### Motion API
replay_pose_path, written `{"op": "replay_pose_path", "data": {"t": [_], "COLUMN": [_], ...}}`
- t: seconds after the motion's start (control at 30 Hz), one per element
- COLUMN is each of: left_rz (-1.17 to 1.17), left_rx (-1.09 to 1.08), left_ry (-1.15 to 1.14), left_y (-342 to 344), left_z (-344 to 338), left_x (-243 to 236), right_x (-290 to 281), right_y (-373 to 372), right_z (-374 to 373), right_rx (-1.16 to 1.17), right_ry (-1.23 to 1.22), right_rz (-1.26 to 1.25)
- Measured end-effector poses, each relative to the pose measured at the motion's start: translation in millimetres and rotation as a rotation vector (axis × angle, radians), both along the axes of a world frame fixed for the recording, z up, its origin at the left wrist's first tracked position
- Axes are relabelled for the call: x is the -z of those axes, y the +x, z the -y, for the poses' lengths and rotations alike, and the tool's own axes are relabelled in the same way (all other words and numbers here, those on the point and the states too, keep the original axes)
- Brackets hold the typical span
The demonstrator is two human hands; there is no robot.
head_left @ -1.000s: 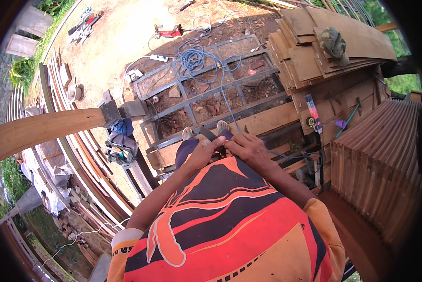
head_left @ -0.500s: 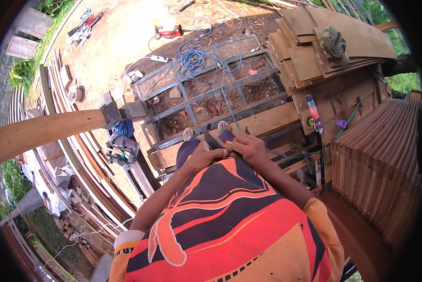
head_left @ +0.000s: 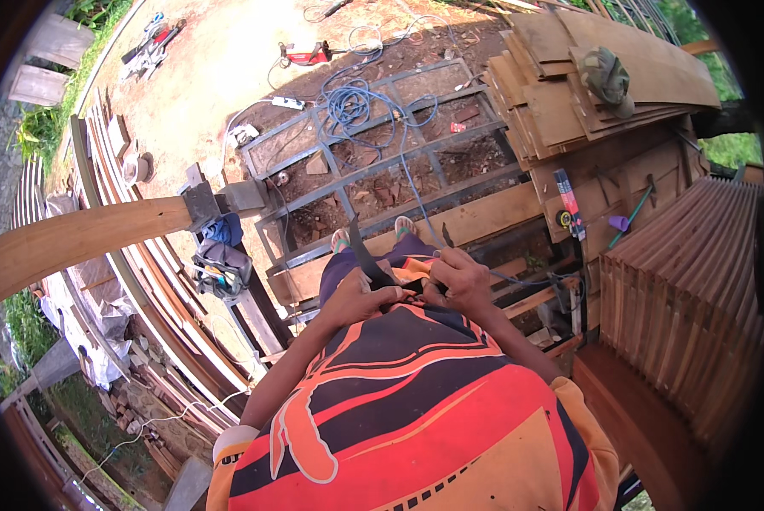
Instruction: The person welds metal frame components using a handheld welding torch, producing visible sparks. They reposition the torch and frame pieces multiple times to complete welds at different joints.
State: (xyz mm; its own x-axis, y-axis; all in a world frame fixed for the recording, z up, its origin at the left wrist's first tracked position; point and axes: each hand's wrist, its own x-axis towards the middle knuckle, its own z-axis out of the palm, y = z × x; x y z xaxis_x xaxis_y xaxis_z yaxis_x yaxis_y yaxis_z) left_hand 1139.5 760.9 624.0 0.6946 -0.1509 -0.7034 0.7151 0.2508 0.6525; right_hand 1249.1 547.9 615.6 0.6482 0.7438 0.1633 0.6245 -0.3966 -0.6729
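Note:
At my waist, below the hem area of my orange, black and red shirt (head_left: pixel 416 392), my left hand (head_left: pixel 356 294) grips a dark flat strap (head_left: pixel 365 254), whose loose end sticks up beyond my fingers. My right hand (head_left: pixel 458 281) is closed beside it at the waistband, holding part of the strap or waistband; the exact piece is partly hidden by my fingers. My sandaled feet (head_left: pixel 406 228) show past the hands on a wooden plank (head_left: pixel 475 213).
A metal grid frame (head_left: pixel 390 89) with a coiled blue hose (head_left: pixel 348 115) lies ahead. A wooden beam (head_left: pixel 75 230) crosses at left beside a tool bag (head_left: pixel 223 268). Stacked boards (head_left: pixel 543 102) with a cap (head_left: pixel 607 81), and upright slats (head_left: pixel 671 315), stand at right.
Both hands have moved down toward my body and slightly apart, the left also leftward. The dark strap's free end has swung up and left, showing more of its length.

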Motion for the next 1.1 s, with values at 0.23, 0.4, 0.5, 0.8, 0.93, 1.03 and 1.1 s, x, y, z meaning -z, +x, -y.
{"op": "replay_pose_path", "data": {"t": [0.23,0.4,0.5,0.8,0.93,1.03,1.1], "left_rz": [0.034,0.071,0.101,-0.061,0.003,-0.029,-0.095], "left_rx": [0.004,-0.156,-0.089,-0.232,-0.148,-0.186,-0.313], "left_ry": [0.068,-0.023,0.018,0.141,0.402,0.341,0.227], "left_y": [-2,-6,-7,-12,-26,-23,-30], "left_z": [5,15,14,32,32,32,32], "left_x": [9,19,10,19,30,10,18], "right_x": [-21,-23,-20,-21,-29,-28,-26], "right_y": [22,25,19,26,35,36,34], "right_z": [12,-2,-10,-9,-1,10,13], "right_rx": [-0.249,-0.424,-0.414,-0.626,-0.71,-0.733,-0.716], "right_ry": [-0.084,-0.24,-0.264,-0.092,-0.093,-0.138,-0.138], "right_rz": [-0.183,-0.203,-0.167,0.018,0.02,0.041,0.049]}}
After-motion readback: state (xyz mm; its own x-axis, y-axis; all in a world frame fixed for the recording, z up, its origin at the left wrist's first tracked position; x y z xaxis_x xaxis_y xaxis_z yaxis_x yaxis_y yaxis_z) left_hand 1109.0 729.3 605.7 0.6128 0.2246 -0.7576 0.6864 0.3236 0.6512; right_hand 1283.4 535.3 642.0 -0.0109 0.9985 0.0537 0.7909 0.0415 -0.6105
